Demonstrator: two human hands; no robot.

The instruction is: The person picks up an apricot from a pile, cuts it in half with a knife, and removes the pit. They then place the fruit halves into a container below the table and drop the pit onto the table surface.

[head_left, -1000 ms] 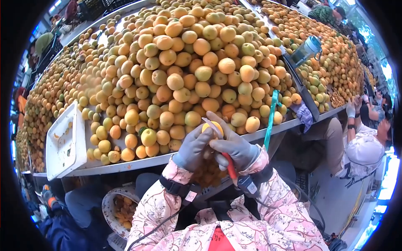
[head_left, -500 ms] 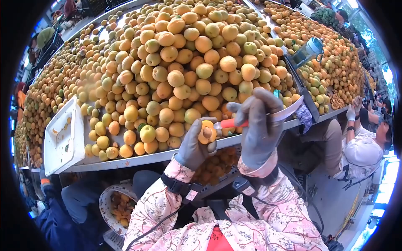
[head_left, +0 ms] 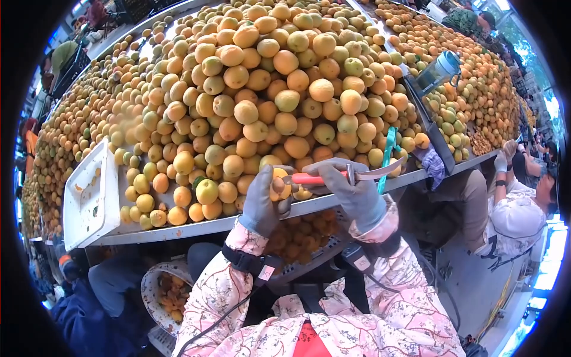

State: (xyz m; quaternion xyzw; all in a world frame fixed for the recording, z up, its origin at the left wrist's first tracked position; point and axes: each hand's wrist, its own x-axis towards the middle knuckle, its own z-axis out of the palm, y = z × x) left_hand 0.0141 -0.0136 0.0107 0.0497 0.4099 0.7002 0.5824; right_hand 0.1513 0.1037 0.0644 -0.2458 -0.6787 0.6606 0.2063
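My right grip (head_left: pixel 355 189) pinches the knife (head_left: pixel 312 178), now turned butt-first to the cut fruit (head_left: pixel 285 189) that my left grip (head_left: pixel 260 202) clasps, so slicing seems done.

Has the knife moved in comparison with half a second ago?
Yes: the knife has shifted left against the purple cloth, which it overlapped in view then and now stops short of.
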